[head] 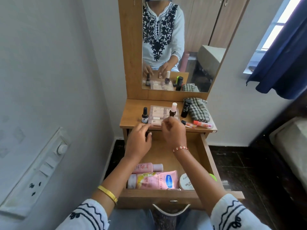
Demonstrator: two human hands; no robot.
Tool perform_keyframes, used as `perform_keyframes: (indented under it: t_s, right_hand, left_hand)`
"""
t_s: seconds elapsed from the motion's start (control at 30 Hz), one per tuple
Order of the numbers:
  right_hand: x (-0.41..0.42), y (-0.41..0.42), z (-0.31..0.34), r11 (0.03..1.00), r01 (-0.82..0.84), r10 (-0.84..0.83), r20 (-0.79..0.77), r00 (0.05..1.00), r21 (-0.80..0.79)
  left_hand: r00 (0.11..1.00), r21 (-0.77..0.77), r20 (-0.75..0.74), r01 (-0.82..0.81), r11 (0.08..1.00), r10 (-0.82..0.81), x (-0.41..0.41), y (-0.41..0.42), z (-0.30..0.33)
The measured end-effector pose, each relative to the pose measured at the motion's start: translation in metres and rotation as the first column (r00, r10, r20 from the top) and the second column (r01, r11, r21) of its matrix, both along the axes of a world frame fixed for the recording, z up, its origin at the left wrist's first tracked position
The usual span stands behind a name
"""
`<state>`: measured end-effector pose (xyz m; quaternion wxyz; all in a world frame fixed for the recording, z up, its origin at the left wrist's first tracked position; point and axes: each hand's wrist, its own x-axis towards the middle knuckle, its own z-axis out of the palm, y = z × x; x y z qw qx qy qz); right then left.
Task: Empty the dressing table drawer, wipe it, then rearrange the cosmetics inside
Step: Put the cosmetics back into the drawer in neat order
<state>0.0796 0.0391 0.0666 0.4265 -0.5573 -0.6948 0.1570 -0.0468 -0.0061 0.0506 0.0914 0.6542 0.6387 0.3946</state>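
The dressing table drawer (206, 156) is pulled out. At its front lie a pink bottle (146, 168), a pink Vaseline tube (159, 180) and a white round jar (186, 181). On the table top (132, 112) sits a clear box (157, 113) of pale cosmetics. My left hand (138, 143) curls its fingers at the box's front left corner. My right hand (173, 131) pinches a small pale piece at the box's front edge, just below a white-capped nail polish bottle (173, 110). The mirror shows that pale piece between the fingers.
Also on the top are a dark dropper bottle (144, 115), a black stick (186, 108), a checked cloth (198, 109) and two red-orange tubes (201, 124). The mirror (199, 47) rises behind. A wall with a switch panel (41, 171) stands at the left, and a blue curtain (282, 63) at the right.
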Motion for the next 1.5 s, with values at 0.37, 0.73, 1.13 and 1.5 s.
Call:
perform_keyframes:
  t_s: [0.37, 0.73, 1.13, 1.5]
  right_hand:
    - [0.019, 0.057, 0.035, 0.989, 0.097, -0.09, 0.071, 0.993, -0.113]
    - [0.012, 0.014, 0.034, 0.999, -0.03, 0.025, -0.142, 0.99, -0.038]
    - [-0.01, -0.011, -0.053, 0.898, -0.071, 0.056, -0.047, 0.997, -0.433]
    - [-0.032, 0.01, -0.068, 0.877, -0.036, 0.078, 0.068, 0.995, -0.479]
  left_hand:
    - [0.995, 0.023, 0.053, 0.082, 0.996, -0.083, 0.023, 0.024, 0.036]
    - [0.989, 0.017, 0.144, 0.015, 1.0, -0.017, 0.003, 0.005, 0.018]
    - [0.995, -0.107, 0.036, -0.091, 0.99, 0.095, -0.03, -0.023, -0.034]
    - [0.997, -0.11, -0.048, -0.073, 0.991, 0.068, -0.025, -0.021, -0.043]
